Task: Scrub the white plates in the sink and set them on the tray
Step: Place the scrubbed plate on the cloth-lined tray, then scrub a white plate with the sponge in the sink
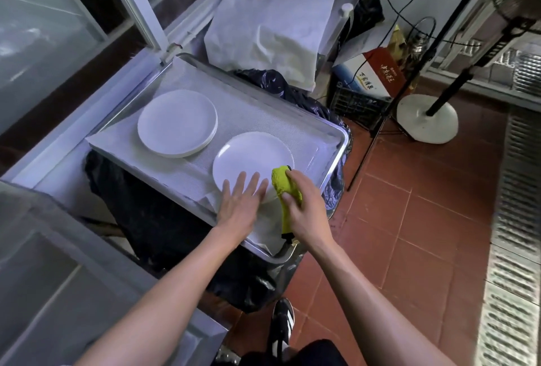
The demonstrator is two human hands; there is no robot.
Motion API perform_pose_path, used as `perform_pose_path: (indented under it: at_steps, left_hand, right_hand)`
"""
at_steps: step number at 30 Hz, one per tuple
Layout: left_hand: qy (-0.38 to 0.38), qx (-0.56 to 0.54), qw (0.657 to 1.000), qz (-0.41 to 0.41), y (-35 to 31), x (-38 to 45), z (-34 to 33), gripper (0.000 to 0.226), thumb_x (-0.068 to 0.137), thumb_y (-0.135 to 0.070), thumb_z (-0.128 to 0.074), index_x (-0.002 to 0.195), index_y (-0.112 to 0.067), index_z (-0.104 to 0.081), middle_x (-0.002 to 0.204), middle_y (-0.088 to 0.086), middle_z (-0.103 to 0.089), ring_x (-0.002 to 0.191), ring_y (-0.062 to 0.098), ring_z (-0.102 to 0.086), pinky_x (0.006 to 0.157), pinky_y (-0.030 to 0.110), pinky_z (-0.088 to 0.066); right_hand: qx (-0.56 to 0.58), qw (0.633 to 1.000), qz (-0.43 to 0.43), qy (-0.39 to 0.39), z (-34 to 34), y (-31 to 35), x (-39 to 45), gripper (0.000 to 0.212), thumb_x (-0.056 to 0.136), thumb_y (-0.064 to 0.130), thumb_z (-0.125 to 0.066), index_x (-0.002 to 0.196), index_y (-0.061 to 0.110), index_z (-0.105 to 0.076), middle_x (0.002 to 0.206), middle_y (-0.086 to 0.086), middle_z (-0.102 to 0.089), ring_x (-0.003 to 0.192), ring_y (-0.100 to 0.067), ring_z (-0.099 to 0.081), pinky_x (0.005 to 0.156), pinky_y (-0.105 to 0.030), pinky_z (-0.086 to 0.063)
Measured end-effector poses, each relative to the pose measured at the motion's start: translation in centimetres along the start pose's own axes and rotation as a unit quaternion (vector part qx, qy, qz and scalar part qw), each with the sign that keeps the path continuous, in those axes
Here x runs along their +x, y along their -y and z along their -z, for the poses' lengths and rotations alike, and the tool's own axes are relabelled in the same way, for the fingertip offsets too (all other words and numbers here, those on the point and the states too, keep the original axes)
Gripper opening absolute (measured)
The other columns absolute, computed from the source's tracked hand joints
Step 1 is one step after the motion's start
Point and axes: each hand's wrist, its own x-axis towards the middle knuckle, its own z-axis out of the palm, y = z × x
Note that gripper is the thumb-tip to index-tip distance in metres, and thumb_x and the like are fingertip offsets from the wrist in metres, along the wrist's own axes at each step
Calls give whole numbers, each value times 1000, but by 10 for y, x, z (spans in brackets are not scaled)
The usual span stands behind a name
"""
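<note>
Fingers of the left hand (240,204) lie straight and spread, flat on the near rim of a white plate (253,157) at the centre of the frame, the forearm reaching up from the lower left. Just beside it to the right, the right hand (304,207) is curled round a yellow-green scrubbing cloth (285,190), whose top end rests against the same plate's right edge while its lower end hangs below the palm; that forearm comes in from the lower right. The plate sits on a metal tray (336,143) lined with white mesh, and a short stack of white plates (177,124) lies further up and left on the tray, apart from the first. The tray rests over a bin lined with a black bag (152,219). In the upper right a red and white carton (377,73) carries Chinese characters too small to read with confidence, near a fan's round white base (427,119) on red floor tiles (424,234). A black shoe with white stripes (282,324) shows at the bottom centre
</note>
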Motion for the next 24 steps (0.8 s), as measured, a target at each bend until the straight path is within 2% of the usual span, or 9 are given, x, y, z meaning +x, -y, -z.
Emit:
perform_pose_path:
  at_steps: [4,10,15,18,21,22,24]
  left_hand:
    - [9,11,1000,-1,0,7,-6,91,95,-8,-52,161,-24,8,170,2,8,156,35,7,121,62,-11]
    - [6,-1,1000,-7,5,10,-14,95,92,-9,-56,161,-27,6,170,1,9,156,35,7,121,61,-9]
    - [8,7,1000,-9,1,10,-23,88,94,-15,-55,161,-27,1,170,3,10,155,38,9,121,62,-10]
    - [16,-21,1000,-9,2,12,-20,76,98,-15,-47,162,-28,-6,171,1,5,156,35,7,122,60,-9]
    - [14,-72,997,-10,5,6,-6,60,99,-15,-42,157,-26,-29,169,0,-15,155,31,-9,120,54,-20]
    - [1,-81,997,-9,7,1,-2,51,98,-15,-42,149,-23,-42,162,2,-30,151,32,-23,114,50,-30]
    - [-28,-90,996,6,12,-14,8,33,96,-14,-45,122,-19,-64,125,6,-60,121,34,-55,87,41,-43]
  right_hand:
    - [11,1000,-22,-4,1,-3,0,48,93,9,-63,140,16,-54,145,1,-53,134,-20,-46,114,-43,-35]
    - [15,1000,-26,-7,-4,-3,-2,47,94,10,-64,139,17,-55,146,2,-53,135,-20,-46,115,-43,-35]
    - [16,999,-29,-9,-4,-2,-7,46,94,11,-64,139,17,-55,145,1,-53,135,-20,-46,115,-44,-35]
    - [15,1000,-23,-5,-3,0,-8,46,94,10,-64,139,16,-55,145,0,-53,135,-21,-46,114,-45,-36]
    - [11,1000,-15,1,-2,5,-8,46,93,7,-64,138,14,-56,143,0,-55,133,-22,-48,113,-46,-36]
    - [9,1000,-12,3,-2,7,-8,46,93,6,-64,137,14,-56,143,0,-55,132,-22,-48,113,-46,-36]
    - [5,1000,-2,13,-1,12,-9,46,93,7,-64,138,15,-56,143,1,-55,132,-21,-49,112,-45,-37]
